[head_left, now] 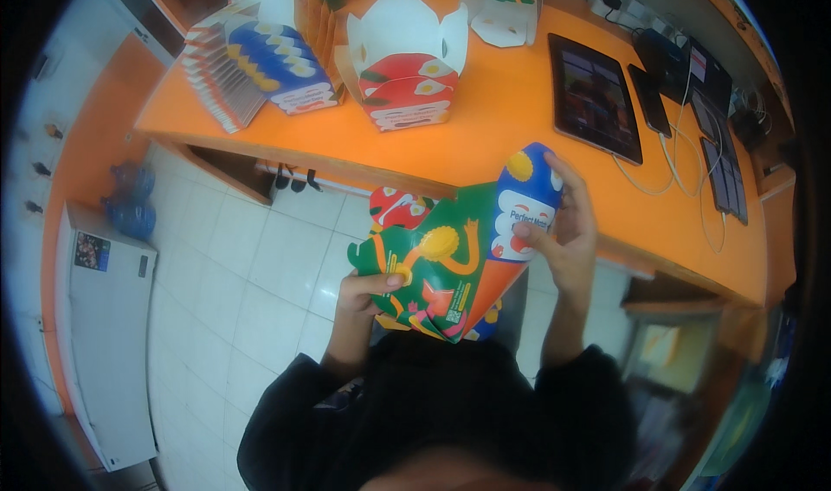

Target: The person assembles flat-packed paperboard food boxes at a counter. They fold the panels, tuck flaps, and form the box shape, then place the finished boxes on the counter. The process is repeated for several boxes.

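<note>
In front of my body, off the table's near edge, I hold an unformed cardboard food box with green, blue, orange and red printed panels. My left hand is closed on its green left edge, thumb on top. On the other side, my right hand grips the blue panel, its thumb pressing the white printed area and its fingers behind the board. On the table beyond stands a folded red-and-white food box, its white top flaps spread upward. Left of that box is a row of nested blue-and-white boxes.
The orange table runs across the front. A tablet, phones and white charging cables lie at its right. Another box stack sits at the back. A white cabinet and blue water bottles stand at the left.
</note>
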{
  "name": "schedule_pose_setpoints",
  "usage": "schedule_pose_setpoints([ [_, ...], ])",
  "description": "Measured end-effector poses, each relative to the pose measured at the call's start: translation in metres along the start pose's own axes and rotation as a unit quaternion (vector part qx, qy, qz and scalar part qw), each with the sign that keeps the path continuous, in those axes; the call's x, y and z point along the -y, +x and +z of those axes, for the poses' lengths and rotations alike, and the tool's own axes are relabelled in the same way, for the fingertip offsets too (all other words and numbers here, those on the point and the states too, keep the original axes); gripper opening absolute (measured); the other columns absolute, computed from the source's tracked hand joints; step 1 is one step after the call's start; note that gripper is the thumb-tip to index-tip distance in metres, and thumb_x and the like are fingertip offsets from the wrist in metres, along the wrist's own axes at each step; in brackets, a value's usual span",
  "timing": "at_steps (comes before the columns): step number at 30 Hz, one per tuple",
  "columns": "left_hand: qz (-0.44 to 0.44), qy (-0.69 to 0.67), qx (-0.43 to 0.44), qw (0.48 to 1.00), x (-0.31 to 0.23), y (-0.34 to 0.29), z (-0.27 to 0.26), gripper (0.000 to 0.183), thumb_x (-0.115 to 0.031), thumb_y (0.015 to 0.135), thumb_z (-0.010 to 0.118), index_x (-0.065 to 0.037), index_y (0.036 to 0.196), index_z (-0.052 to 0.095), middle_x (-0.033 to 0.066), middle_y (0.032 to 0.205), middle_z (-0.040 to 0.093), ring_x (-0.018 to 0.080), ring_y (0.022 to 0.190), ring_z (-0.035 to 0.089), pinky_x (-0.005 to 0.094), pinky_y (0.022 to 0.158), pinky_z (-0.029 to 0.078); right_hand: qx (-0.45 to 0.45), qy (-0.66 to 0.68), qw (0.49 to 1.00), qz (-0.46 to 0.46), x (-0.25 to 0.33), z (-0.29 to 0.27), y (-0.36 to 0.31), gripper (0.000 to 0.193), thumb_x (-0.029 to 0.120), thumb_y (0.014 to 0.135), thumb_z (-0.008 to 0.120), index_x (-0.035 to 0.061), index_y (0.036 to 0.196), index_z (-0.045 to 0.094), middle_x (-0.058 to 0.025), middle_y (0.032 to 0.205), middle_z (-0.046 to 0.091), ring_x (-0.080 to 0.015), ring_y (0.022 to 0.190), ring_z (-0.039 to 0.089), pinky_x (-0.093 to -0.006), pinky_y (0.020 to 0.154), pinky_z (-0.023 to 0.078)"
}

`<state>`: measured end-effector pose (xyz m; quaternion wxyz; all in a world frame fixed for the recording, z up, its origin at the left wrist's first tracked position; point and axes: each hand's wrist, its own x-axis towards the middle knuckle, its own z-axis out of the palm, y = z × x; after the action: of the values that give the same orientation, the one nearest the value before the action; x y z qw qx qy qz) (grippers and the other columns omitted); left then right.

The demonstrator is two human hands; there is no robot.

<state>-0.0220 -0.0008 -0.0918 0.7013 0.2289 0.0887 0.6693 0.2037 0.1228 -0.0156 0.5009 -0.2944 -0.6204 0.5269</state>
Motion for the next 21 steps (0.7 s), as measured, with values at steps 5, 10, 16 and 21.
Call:
schedule_pose_setpoints([
  [5, -0.026, 0.096, -0.046, 0.994, -0.001, 0.000, 0.013, 0.061, -0.005, 0.070, 0.060, 0.013, 0.126, 0.045, 0.0285, 0.117, 0.059, 0.0348, 0.107, 0.061, 0.0452, 0.094, 0.048, 0.066, -0.149, 0.983, -0.083, -0.007, 0.009, -0.010, 0.072, 0.025, 0.069, 0.084, 0.0056, 0.131, 0.053, -0.0182, 0.143, 0.041, -0.0323, 0.126, 0.048, -0.0421, 0.105, 0.038],
  [10, -0.073, 0.198, -0.036, 0.977, -0.010, -0.001, 0.046, 0.075, -0.011, 0.056, 0.063, 0.014, 0.125, 0.045, 0.0317, 0.116, 0.058, 0.0388, 0.113, 0.057, 0.0460, 0.102, 0.042, 0.154, -0.113, 0.979, -0.074, -0.004, 0.022, -0.022, 0.077, 0.030, 0.072, 0.081, 0.0017, 0.136, 0.048, -0.0209, 0.143, 0.043, -0.0307, 0.141, 0.029, -0.0461, 0.116, 0.011],
  [16, -0.159, 0.207, -0.116, 0.959, -0.012, -0.011, 0.076, 0.070, -0.013, 0.060, 0.065, 0.011, 0.124, 0.049, 0.0273, 0.114, 0.060, 0.0343, 0.100, 0.062, 0.0386, 0.092, 0.049, 0.212, 0.055, 0.975, 0.032, 0.002, 0.034, -0.041, 0.058, 0.029, 0.089, 0.066, 0.0002, 0.136, 0.047, -0.0196, 0.132, 0.053, -0.0248, 0.128, 0.045, -0.0346, 0.103, 0.036],
  [21, -0.148, 0.198, -0.012, 0.969, -0.018, -0.007, 0.063, 0.059, -0.009, 0.074, 0.067, 0.005, 0.128, 0.049, 0.0177, 0.116, 0.061, 0.0241, 0.107, 0.058, 0.0310, 0.092, 0.045, 0.250, -0.009, 0.966, 0.069, 0.008, 0.023, -0.041, 0.036, 0.027, 0.091, 0.065, -0.0026, 0.112, 0.062, -0.0092, 0.086, 0.069, -0.0093, 0.078, 0.062, -0.0239, 0.068, 0.048],
])
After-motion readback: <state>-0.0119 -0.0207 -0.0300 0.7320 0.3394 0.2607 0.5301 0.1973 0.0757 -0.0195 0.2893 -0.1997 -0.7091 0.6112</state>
